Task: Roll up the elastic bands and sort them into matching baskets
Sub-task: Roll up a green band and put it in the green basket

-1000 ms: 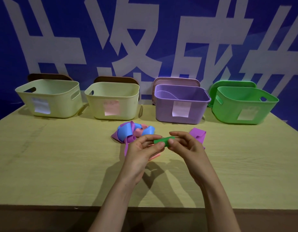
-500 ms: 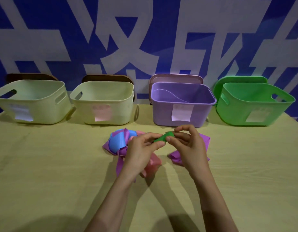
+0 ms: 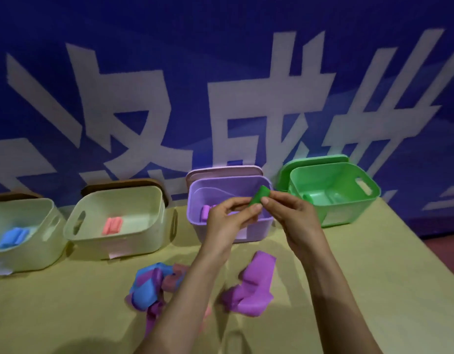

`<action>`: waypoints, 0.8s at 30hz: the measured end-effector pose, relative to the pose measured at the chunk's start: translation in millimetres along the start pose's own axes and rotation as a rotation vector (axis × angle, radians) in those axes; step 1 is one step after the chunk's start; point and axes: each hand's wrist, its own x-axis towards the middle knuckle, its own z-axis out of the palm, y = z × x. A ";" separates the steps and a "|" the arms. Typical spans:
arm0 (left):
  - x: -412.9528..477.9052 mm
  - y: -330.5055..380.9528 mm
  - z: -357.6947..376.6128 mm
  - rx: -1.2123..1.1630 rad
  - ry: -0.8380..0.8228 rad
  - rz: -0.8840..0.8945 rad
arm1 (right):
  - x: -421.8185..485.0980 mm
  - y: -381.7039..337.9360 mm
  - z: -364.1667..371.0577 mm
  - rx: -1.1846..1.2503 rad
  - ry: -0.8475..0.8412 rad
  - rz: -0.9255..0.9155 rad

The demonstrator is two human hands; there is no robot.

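Note:
Both hands hold a rolled green elastic band [image 3: 259, 196] in the air in front of the purple basket [image 3: 256, 227]. My left hand [image 3: 231, 215] pinches its lower end and my right hand [image 3: 292, 215] pinches its right side. The green basket [image 3: 348, 208] stands to the right with green rolls inside. On the table below my arms lie a loose purple band [image 3: 254, 290] and a tangle of blue, purple and pink bands [image 3: 151, 287].
Two cream baskets stand at the left: one [image 3: 31, 251] holds a blue roll [image 3: 12, 237], the other [image 3: 134, 238] holds a pink roll [image 3: 113, 225]. A purple roll [image 3: 205, 213] lies in the purple basket. Lids lean behind the baskets against a blue banner wall.
Both hands have lifted the green roll up and away from the table toward the baskets. The view has tilted, so the baskets' insides now show.

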 end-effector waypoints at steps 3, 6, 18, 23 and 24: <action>21.6 11.1 46.7 -0.025 -0.047 -0.026 | 20.0 -34.7 -27.3 0.044 0.084 -0.010; 46.7 16.1 85.7 -0.015 -0.148 -0.055 | 47.2 -61.2 -56.7 0.068 0.108 -0.012; 166.4 -42.0 174.4 0.250 -0.217 -0.189 | 179.3 -58.4 -161.5 -0.274 0.167 0.156; 229.1 -79.6 186.5 0.871 -0.476 -0.258 | 244.8 -10.2 -211.3 -0.737 0.149 0.426; 238.8 -86.0 189.4 0.959 -0.515 -0.284 | 254.1 -2.0 -217.1 -0.949 0.084 0.502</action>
